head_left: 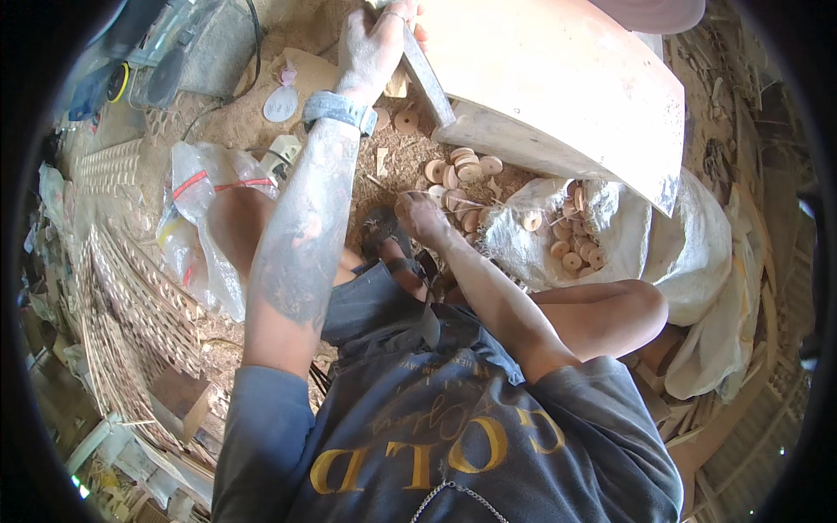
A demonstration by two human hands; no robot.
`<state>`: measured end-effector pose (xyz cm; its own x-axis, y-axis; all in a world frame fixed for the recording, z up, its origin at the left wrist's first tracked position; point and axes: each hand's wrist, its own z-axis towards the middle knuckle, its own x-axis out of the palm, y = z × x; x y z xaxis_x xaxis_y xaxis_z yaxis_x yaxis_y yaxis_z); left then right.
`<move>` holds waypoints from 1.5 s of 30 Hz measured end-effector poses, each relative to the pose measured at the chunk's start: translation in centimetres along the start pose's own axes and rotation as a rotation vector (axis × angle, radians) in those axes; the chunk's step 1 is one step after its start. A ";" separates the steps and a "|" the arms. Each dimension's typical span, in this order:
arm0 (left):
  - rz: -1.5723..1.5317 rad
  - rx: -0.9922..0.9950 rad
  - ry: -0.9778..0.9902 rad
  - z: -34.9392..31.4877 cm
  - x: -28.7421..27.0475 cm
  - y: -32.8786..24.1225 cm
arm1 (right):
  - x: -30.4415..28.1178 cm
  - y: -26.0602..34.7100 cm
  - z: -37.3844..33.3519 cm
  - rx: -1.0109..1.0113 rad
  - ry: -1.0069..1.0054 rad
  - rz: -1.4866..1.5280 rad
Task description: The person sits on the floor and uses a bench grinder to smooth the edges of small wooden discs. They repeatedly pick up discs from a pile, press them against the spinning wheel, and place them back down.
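Note:
My left hand [377,52], dusty and with a watch on its wrist, is closed at the upper end of a flat grey bar [427,83]. This bar slants along the left edge of a large pale wooden board [558,78]. Lower down, my right hand [425,220] is closed over the sawdust beside my foot. At its fingertips shows the tan edge of what looks like a wooden disc [402,206]. Several round wooden discs with centre holes lie in a loose pile [466,167] just right of it. The undersides of both hands' fingers are hidden.
More discs [572,261] lie at the mouth of a white woven sack [689,227] on the right. A clear plastic bag [187,179] with red stripes is by my left knee. Dark cables [258,52] run past machinery at the upper left; stacked slatted strips [131,305] line the left.

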<state>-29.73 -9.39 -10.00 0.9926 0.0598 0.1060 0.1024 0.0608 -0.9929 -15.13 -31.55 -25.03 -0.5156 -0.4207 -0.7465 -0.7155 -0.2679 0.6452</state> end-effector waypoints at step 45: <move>-0.007 -0.068 -0.027 -2.8 2.5 -8.6 | -4.2 -1.5 13.8 0.050 -0.316 0.265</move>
<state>-27.92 -12.52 -1.34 0.9897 0.0863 0.1140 0.1149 -0.0066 -0.9934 -18.35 -17.39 -25.10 -0.7990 -0.1801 -0.5737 -0.5565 -0.1400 0.8190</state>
